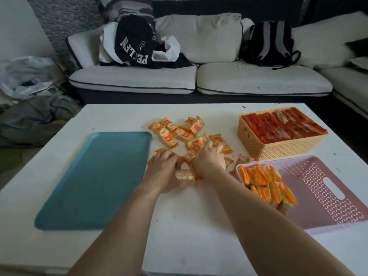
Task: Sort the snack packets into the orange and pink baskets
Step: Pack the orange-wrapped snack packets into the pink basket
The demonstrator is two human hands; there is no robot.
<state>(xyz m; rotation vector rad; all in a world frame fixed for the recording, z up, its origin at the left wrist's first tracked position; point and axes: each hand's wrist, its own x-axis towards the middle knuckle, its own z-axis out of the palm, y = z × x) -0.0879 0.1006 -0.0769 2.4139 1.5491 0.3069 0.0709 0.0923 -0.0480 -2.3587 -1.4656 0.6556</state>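
- The white table (199, 226) carries the teal tray (95, 176), which lies flat on the table's left half with nothing on it.
- Right of the tray's near end, at the table's right edge, is the pink basket (322, 176). A row of orange-edged packets (266, 184) stands on edge along the basket wall nearest the tray.
- Just right of the tray's middle, the left hand (165, 170) is palm down, its fingers curled round a clear-wrapped packet (184, 175) that sticks out on the thumb side.
- Just beside it, further from the tray, the right hand (211, 158) reaches across. Its bent fingers rest on the near edge of the loose packets (179, 132); motion blur hides whether it actually grips one.
- The loose packets, yellow and orange, lie scattered and overlapping on the table just right of the tray's far corner.
- One stray packet (242, 159) lies further right of the tray, between the two baskets.
- Well right of the tray's far end stands the orange basket (282, 150), packed full with rows of red packets (282, 126).
- Beyond the tray, off the table, is a white sofa (258, 80) holding a black garment (133, 42) and a dark backpack (268, 42).
- Beyond and left of the tray, a plastic bag (23, 74) sits on a heap.
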